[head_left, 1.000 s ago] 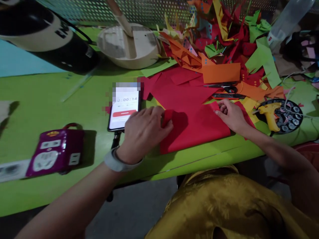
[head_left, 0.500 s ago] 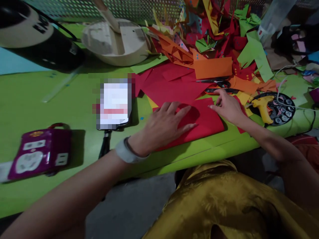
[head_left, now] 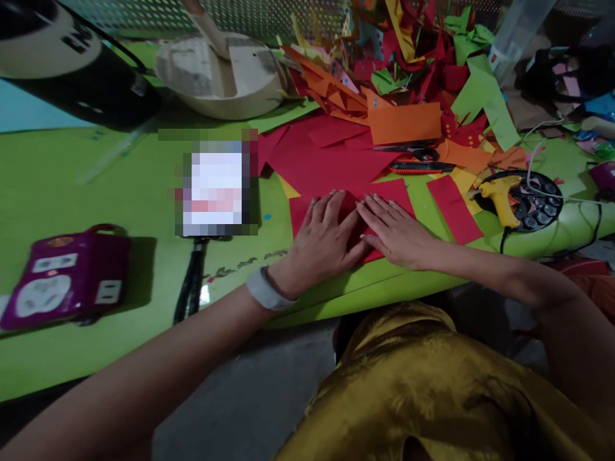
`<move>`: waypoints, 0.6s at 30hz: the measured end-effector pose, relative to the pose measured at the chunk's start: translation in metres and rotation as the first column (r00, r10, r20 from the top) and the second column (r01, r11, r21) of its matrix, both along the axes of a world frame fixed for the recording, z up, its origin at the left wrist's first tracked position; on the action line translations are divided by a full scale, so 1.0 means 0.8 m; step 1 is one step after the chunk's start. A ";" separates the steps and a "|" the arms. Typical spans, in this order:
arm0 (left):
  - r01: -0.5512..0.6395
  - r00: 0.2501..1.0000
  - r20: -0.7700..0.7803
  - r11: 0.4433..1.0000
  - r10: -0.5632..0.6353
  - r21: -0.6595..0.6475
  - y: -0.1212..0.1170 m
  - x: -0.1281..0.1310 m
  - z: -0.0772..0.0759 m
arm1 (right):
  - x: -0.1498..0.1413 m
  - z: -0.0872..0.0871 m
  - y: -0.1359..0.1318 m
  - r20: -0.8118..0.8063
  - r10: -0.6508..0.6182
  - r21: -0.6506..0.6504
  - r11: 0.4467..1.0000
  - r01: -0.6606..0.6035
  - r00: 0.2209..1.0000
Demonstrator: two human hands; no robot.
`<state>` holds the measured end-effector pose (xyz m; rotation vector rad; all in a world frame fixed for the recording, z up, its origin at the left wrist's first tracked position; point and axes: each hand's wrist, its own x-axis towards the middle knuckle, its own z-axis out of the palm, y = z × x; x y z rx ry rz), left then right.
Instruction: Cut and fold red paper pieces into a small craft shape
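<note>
A red sheet of paper lies near the front edge of the green table, partly covered by both hands. My left hand rests flat on it with the fingers spread. Beside it, my right hand presses flat on the same sheet, fingers stretched out and thumb close to the left thumb. Neither hand grips anything. Behind the sheet are more red papers and an orange-red utility knife, with dark-handled scissors just above. To the right lies a narrow red strip.
A yellow glue gun sits on a black round tray, its cord trailing right. Colourful paper scraps heap at the back. Leftward are a phone with a blurred screen, a purple box and a round pale container.
My right hand has moved left from the sheet's right side and now lies flat beside my left hand. The narrow red strip shows more fully. The view has shifted slightly.
</note>
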<state>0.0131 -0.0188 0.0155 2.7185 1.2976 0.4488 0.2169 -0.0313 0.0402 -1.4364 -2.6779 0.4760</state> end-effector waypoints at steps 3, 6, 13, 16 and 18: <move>0.017 1.000 0.011 1.000 -0.017 0.002 0.001 -0.005 -0.009 | 0.008 -0.008 -0.002 0.031 0.041 0.061 0.997 -0.043 0.999; 0.062 0.998 0.020 0.998 -0.062 -0.008 0.003 -0.012 -0.011 | 0.015 -0.009 -0.003 0.072 0.062 0.099 0.993 -0.069 0.995; 0.116 0.993 0.008 0.993 -0.116 -0.001 0.008 -0.022 -0.009 | 0.021 -0.009 -0.004 0.119 0.083 0.098 0.991 -0.095 0.989; 0.122 0.992 -0.004 0.992 -0.122 -0.016 0.008 -0.024 -0.008 | 0.025 -0.006 -0.005 0.134 0.092 0.087 0.991 -0.104 0.987; 0.119 0.993 -0.001 0.992 -0.120 -0.027 0.008 -0.024 -0.007 | 0.030 -0.003 -0.008 0.147 0.094 0.082 0.991 -0.106 0.985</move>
